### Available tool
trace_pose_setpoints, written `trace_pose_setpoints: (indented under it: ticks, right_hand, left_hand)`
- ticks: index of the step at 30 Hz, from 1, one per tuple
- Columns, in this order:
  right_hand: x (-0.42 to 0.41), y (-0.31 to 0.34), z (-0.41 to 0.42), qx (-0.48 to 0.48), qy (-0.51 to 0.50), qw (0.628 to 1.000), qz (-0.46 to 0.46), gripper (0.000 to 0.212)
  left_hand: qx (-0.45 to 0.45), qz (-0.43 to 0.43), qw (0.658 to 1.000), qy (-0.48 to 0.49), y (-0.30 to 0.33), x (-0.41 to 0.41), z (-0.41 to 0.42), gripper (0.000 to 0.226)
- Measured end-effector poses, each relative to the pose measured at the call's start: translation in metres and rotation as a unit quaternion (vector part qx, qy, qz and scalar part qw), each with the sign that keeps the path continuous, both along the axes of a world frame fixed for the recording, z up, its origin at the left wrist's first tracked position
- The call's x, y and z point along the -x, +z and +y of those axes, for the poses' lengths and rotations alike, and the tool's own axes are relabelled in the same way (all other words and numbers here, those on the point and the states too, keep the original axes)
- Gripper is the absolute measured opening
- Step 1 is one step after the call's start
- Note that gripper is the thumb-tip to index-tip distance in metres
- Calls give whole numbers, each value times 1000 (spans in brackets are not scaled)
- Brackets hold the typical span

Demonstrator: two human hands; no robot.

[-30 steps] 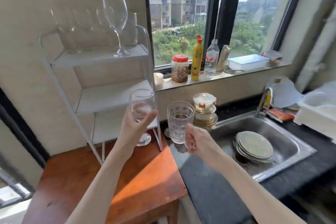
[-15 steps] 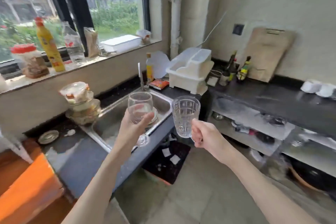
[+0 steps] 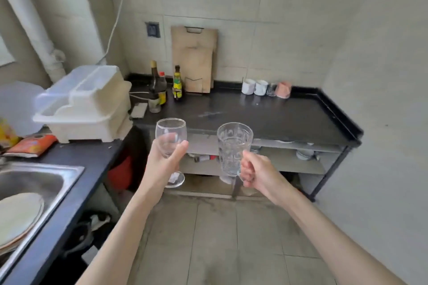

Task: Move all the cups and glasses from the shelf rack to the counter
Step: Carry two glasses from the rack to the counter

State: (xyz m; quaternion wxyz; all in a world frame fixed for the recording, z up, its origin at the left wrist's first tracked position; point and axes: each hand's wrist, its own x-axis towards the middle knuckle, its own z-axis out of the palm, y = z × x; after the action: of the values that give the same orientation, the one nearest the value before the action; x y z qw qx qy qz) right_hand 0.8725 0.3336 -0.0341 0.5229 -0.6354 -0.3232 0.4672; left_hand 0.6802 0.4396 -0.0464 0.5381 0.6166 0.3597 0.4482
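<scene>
A wine glass (image 3: 171,139) is gripped by the left hand (image 3: 162,164) and a patterned glass mug (image 3: 234,148) by the right hand (image 3: 257,173), both upright above the floor, before the dark worktop (image 3: 266,118). They should be set down gently beside the cups (image 3: 254,87) there. Both glasses appear empty.

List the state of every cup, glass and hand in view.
left hand: gripping the wine glass
wine glass: upright, empty, held above the floor
right hand: holding the mug by its handle
glass mug: upright, empty, carried
white cups: standing on the counter
</scene>
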Motion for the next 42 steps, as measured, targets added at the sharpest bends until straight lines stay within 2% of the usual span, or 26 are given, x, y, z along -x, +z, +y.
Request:
trace_pose_setpoints:
  ticks: [4, 14, 18, 23, 29, 34, 38, 42]
  right_hand:
    - [-71, -3, 46, -5, -41, 999, 0, 41]
    - [-211, 8, 179, -14, -96, 994, 43, 40]
    - [-261, -2, 212, 0, -119, 992, 42, 38]
    - [-336, -21, 256, 19, -130, 989, 69, 37]
    - [-447, -44, 325, 56, -120, 990, 44, 41]
    - [-524, -73, 378, 97, -156, 982, 46, 40]
    - [-563, -101, 414, 139, -170, 975, 47, 35]
    - [-588, -128, 445, 197, -133, 971, 4, 41]
  left_hand:
    - [11, -2, 999, -32, -7, -74, 64, 56]
    - [26, 10, 997, -78, 1, -236, 211, 42]
    - [47, 30, 993, -101, -12, -290, 246, 59]
    - [78, 41, 990, -114, -37, -363, 298, 48]
    - [96, 58, 990, -84, -61, -462, 359, 39]
    - [142, 96, 982, -86, -80, -528, 395, 50]
    - [174, 118, 974, -87, -104, -558, 419, 52]
    - [188, 133, 969, -85, -128, -581, 450, 56]
